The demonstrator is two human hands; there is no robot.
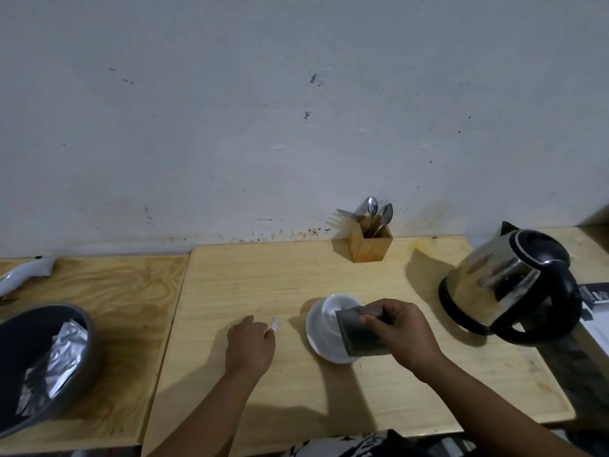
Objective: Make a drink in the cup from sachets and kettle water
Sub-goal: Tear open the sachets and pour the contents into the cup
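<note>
A white cup (pixel 337 308) stands on a white saucer (pixel 318 338) in the middle of the light wooden table. My right hand (pixel 402 331) holds a grey sachet (pixel 357 334) tilted over the cup, with its top corner at the cup's rim. My left hand (pixel 250 344) rests on the table left of the saucer and pinches a small torn strip (pixel 274 323) between its fingertips. A steel kettle (pixel 507 282) with a black lid and handle sits on its base at the right.
A wooden holder (pixel 370 244) with spoons and a fork stands against the wall behind the cup. A grey bowl (pixel 74 351) with silver sachets (pixel 56 364) sits at the left. A white object (pixel 23 273) lies at the far left. Papers lie right of the kettle.
</note>
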